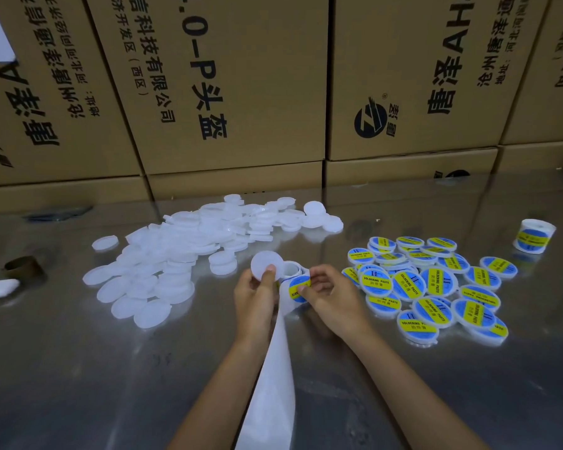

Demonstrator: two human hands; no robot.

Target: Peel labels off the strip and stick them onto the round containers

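Left hand point(255, 295) clamped on a blank white container point(267, 265), thumb across its face. Right hand point(325, 292) pinching a blue-yellow label point(299, 287) at the strip point(272, 378), just beside it. Unlabelled pile point(182, 251) at ten o'clock, labelled pile point(433, 287) at three. Cardboard boxes point(241, 92) at twelve.

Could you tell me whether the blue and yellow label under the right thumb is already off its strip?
Partly: the blue and yellow label still overlaps the white backing strip.
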